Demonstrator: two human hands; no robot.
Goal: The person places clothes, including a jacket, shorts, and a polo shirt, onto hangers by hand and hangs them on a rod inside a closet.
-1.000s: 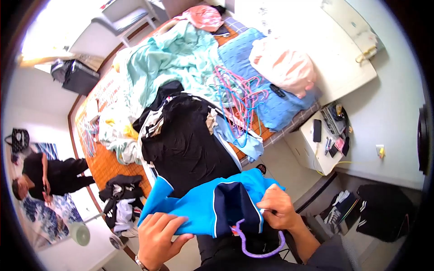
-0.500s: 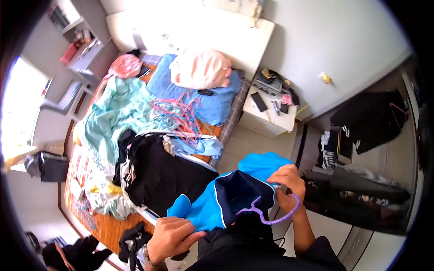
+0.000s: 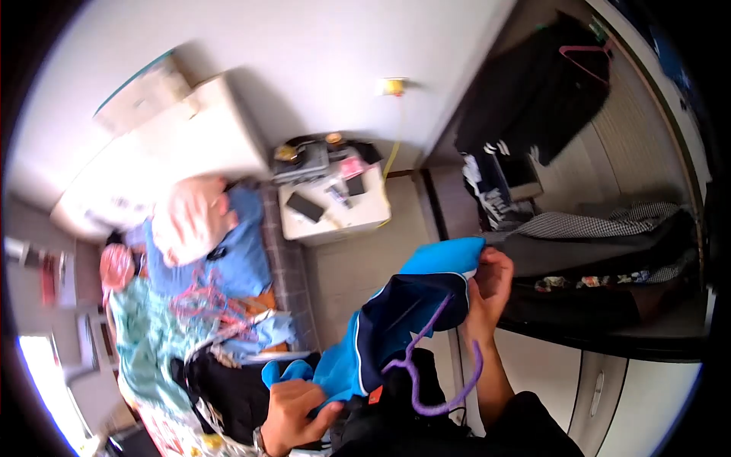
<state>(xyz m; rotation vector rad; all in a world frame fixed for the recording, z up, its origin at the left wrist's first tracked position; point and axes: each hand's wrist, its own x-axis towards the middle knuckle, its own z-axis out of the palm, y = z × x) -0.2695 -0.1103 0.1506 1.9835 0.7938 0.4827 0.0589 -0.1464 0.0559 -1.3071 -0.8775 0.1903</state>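
A bright blue garment (image 3: 343, 367) with a dark navy collar and white piping stretches between my two hands, low in the view. My left hand (image 3: 295, 415) pinches its left part, fingers closed on the cloth. At its right end my right hand (image 3: 487, 293) grips the fabric, fingers closed. A purple hanger (image 3: 417, 381) pokes out of the collar opening, its hook curving to the right below my right hand. The rest of the hanger is hidden inside the garment.
An open wardrobe (image 3: 449, 206) with dark hanging clothes (image 3: 533, 91) and folded piles (image 3: 594, 247) stands at right. A nightstand (image 3: 339, 226) holds a phone (image 3: 304, 207). The bed at left carries a black garment (image 3: 236, 392), a pink pillow (image 3: 190, 221) and tangled hangers (image 3: 209, 305).
The view has turned right, from the bed toward the wardrobe. The blue garment and purple hanger have come along in my hands, the garment now slanting up to the right. The other person is out of view.
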